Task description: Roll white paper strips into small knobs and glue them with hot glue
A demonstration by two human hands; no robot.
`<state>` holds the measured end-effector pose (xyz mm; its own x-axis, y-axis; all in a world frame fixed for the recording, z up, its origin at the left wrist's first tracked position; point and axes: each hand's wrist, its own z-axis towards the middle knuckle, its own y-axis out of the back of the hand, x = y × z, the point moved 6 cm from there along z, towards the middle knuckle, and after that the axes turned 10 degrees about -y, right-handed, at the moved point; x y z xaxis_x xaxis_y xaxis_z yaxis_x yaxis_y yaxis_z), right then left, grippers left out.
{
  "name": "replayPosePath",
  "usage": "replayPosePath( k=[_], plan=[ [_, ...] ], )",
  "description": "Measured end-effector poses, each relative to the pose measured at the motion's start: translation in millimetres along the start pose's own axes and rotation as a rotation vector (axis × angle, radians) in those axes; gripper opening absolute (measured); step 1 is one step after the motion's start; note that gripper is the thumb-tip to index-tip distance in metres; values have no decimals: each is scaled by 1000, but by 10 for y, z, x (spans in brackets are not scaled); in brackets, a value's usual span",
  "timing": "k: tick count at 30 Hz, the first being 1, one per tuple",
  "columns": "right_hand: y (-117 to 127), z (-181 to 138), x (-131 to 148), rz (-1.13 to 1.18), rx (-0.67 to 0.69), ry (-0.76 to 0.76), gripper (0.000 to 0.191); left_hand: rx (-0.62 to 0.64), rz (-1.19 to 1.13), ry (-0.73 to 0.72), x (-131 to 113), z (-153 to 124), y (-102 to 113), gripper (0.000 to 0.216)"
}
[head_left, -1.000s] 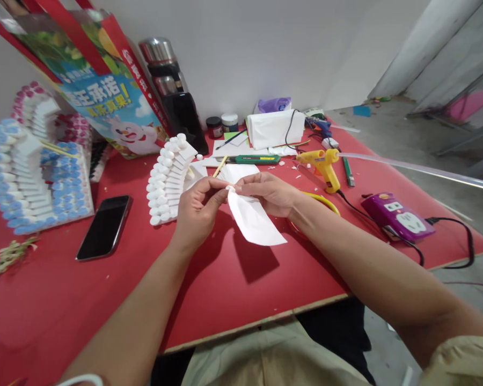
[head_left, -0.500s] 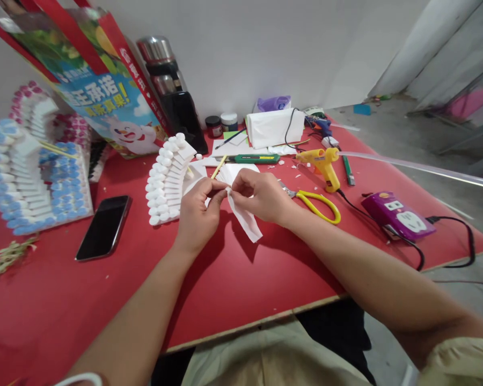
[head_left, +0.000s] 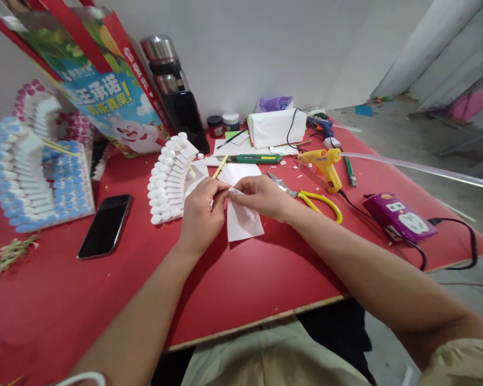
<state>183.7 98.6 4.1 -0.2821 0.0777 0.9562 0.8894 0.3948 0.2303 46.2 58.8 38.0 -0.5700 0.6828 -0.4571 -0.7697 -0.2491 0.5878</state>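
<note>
Nearly closed, the left hand (head_left: 203, 210) and right hand (head_left: 262, 198) pinch the far end of a white sheet (head_left: 245, 224) above the red surface (head_left: 241, 289), in what looks like a rolling step that next needs a gentle grip.

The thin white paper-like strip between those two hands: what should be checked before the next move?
1. Thin white paper-like strip held: ok, the left hand and right hand both pinch its upper end.
2. Strip's lower end off the table: cannot tell from this angle.
3. Yellow-handled metal scissors out of the fingers: ok, they lie beside the right wrist.
4. Yellow plastic glue gun cool: cannot tell; heat does not show.
5. Flat black-screened phone apart from the hands: ok, it lies to their left.
</note>
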Motion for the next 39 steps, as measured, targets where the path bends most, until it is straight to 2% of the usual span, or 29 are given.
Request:
replayPosePath(
  k=[6,8,14,19,23,27,30,34,36,39],
  plan=[
    [-66,8,24,-15,33,58,9,20,-24,16,-14,-3,-38,11],
    [-96,-1,35,-24,50,49,11,15,-52,64,8,-9,-42,10],
    [-94,-64,93,-177,57,38,15,-22,-279,334,160,-58,-67,8],
    [-49,-81,173,-360,22,200,25,-34,-310,368,204,-64,-69,7],
    [-15,-61,171,-404,-22,194,35,-61,-311,403,221,-75,-60,6],
    [-21,-103,209,-519,-105,178,30,-59,-210,331,147,-59,-37,7],
    [-53,-155,254,-589,-151,202,32,-63,-68,176,40,-36,-12,9],
    [-93,-173,267,-555,-125,224,35,-57,130,-33,-79,-38,-22,14],
    [-95,-161,256,-535,-104,221,34,-52,164,-67,-99,-45,-35,19],
    [-73,-144,244,-501,-78,230,31,-45,73,-54,-101,-33,-29,21]
  ],
)
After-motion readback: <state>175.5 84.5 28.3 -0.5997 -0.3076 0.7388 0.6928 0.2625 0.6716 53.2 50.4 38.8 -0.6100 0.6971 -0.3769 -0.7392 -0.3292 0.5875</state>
